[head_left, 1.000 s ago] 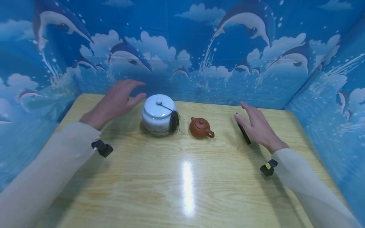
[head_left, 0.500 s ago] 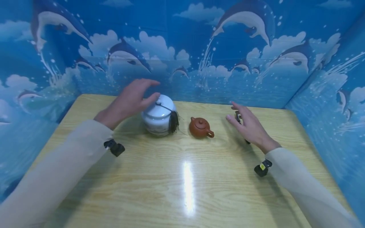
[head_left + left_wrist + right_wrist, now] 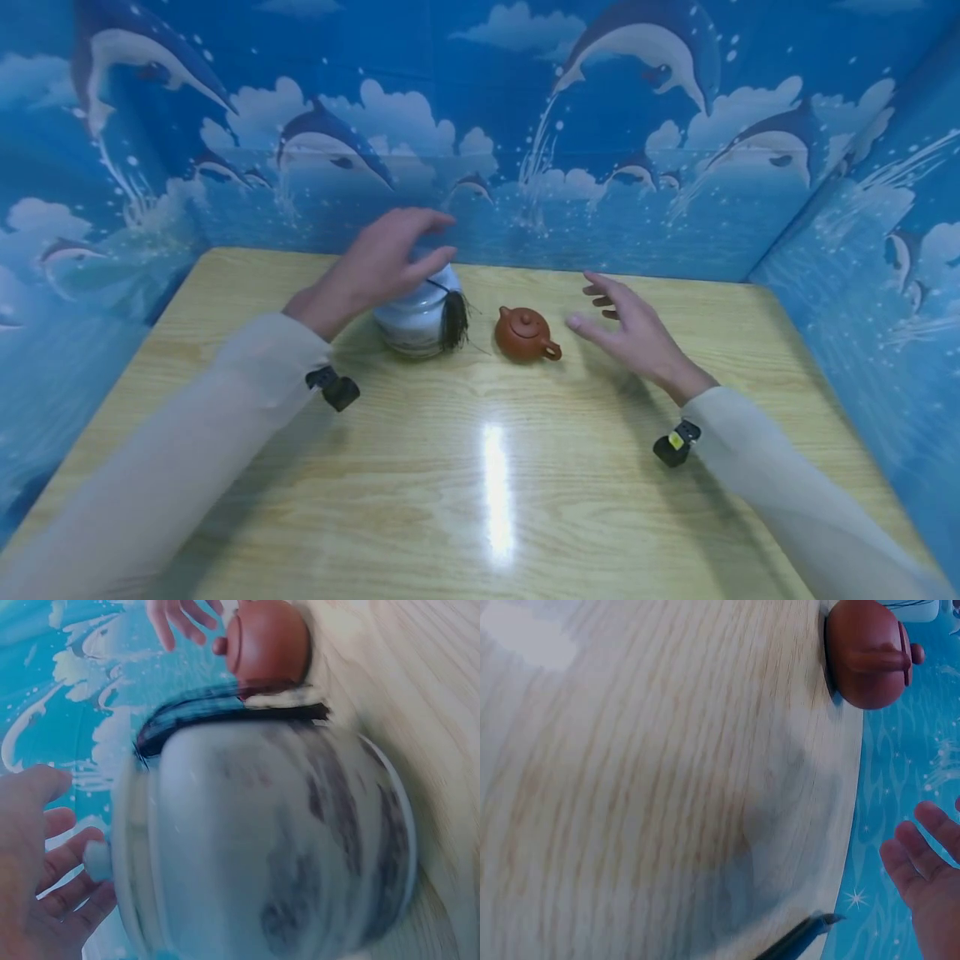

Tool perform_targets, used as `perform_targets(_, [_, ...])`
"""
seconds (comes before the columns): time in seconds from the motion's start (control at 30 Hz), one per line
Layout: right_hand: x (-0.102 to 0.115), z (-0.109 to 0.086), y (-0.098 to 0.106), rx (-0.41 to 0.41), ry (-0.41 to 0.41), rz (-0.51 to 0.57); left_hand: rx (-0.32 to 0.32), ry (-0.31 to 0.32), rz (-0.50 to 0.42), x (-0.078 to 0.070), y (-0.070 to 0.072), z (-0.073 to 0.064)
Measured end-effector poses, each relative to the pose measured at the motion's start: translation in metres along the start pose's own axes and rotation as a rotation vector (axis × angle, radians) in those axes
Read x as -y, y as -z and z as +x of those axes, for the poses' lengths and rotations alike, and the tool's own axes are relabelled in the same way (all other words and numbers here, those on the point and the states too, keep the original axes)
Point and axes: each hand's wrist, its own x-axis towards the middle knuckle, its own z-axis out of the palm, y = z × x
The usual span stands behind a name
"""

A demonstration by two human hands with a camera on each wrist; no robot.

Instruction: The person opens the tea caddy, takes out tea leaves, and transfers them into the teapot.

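Here on the pale wood-grain table (image 3: 375, 475), the round reddish-brown clay teapot (image 3: 521, 340) sits toward the far side, likely light, stiff and breakable; its looped handle (image 3: 553, 352) looks the natural hold. The right hand (image 3: 633, 335), empty and loosely spread, has come inward past the slim black pen (image 3: 799, 941). Left stands the glossy white porcelain jar (image 3: 408, 327), probably heavier, slippery, best cupped round the sides; the left hand (image 3: 378, 260), fingers apart, has swung over it, knob (image 3: 97, 860) contact unclear.
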Motion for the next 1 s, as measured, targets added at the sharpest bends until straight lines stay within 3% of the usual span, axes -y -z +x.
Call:
perform_targets(0.63, [0.008, 0.006, -0.02, 0.059, 0.007, 0.119, 0.15, -0.024, 0.018, -0.044, -0.028, 0.022])
perform_targets(1.0, [0.012, 0.006, -0.026, 0.113, 0.019, 0.144, 0.136, 0.004, -0.081, -0.063, -0.056, 0.02])
